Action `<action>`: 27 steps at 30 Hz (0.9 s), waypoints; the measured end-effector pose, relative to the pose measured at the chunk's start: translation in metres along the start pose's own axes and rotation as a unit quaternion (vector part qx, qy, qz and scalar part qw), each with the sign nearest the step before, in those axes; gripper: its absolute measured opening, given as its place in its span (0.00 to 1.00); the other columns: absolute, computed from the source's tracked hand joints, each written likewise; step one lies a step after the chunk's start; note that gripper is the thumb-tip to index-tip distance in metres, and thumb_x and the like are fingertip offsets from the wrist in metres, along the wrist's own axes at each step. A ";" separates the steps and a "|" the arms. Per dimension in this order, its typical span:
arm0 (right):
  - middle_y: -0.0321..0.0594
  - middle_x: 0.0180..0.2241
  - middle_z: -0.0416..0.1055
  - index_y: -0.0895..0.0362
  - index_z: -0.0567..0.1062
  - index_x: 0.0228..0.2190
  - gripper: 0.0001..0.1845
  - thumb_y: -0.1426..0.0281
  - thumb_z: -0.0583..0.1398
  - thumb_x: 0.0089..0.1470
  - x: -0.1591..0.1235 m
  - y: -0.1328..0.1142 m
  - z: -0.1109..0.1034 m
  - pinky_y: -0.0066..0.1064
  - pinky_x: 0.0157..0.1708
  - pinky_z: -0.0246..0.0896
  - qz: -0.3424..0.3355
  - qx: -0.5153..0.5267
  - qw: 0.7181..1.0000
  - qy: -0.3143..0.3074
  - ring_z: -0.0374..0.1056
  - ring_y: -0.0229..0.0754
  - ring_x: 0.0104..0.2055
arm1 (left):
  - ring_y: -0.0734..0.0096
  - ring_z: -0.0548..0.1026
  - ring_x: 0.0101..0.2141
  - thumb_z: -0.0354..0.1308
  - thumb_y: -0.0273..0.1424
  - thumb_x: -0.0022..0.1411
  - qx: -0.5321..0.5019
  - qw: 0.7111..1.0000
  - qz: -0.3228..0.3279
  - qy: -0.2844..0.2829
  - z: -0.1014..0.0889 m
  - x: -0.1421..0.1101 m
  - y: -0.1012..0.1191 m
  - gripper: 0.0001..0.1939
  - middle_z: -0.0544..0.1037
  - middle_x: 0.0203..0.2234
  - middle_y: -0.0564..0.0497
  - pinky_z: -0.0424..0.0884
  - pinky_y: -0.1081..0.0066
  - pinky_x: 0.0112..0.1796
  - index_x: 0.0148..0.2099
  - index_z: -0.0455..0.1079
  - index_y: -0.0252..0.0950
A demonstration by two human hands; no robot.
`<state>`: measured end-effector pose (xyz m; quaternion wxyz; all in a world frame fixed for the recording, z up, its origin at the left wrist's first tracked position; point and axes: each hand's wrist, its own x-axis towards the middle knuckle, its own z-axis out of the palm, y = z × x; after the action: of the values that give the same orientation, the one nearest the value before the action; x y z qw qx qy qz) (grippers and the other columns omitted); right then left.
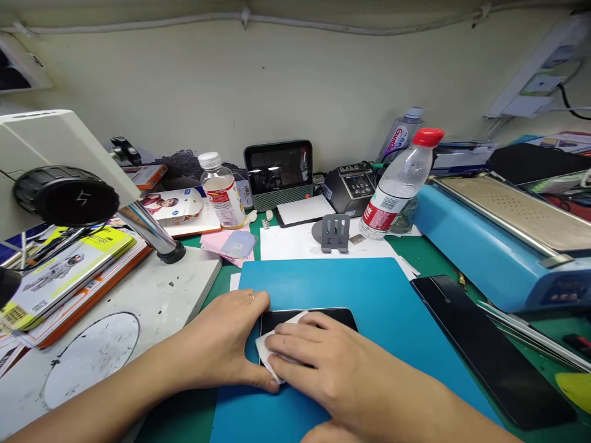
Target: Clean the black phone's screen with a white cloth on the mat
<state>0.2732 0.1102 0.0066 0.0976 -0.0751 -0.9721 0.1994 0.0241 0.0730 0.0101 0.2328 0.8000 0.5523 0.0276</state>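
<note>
A black phone point(335, 318) lies flat on a blue mat point(369, 295) in front of me. My right hand point(318, 360) lies over the phone, fingers together, pressing a small white cloth point(266, 351) onto the glass. My left hand point(226, 338) rests at the phone's left end, fingers curved along the edge and thumb against the cloth's lower corner, steadying it. Most of the phone is hidden under my hands.
A microscope base point(138, 301) and arm stand at the left beside stacked boxes point(69, 271). Behind the mat are a small grey stand point(335, 232), two bottles point(399, 184) point(223, 191), a small screen point(279, 169). A blue machine point(498, 246) and a black glass panel point(489, 351) lie right.
</note>
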 end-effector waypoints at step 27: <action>0.49 0.55 0.78 0.60 0.76 0.53 0.28 0.50 0.58 0.65 0.005 0.003 0.003 0.44 0.57 0.61 -0.010 -0.054 0.998 0.036 0.71 0.50 0.57 | 0.59 0.72 0.33 0.63 0.66 0.49 0.027 0.999 0.023 0.000 0.000 -0.001 -0.004 0.36 0.74 0.33 0.50 0.61 0.66 0.32 0.39 0.64 0.39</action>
<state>0.2677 0.1124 0.0035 0.1299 -0.0777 -0.9780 0.1434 0.0205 0.0731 0.0090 0.2106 0.8182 0.5347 0.0185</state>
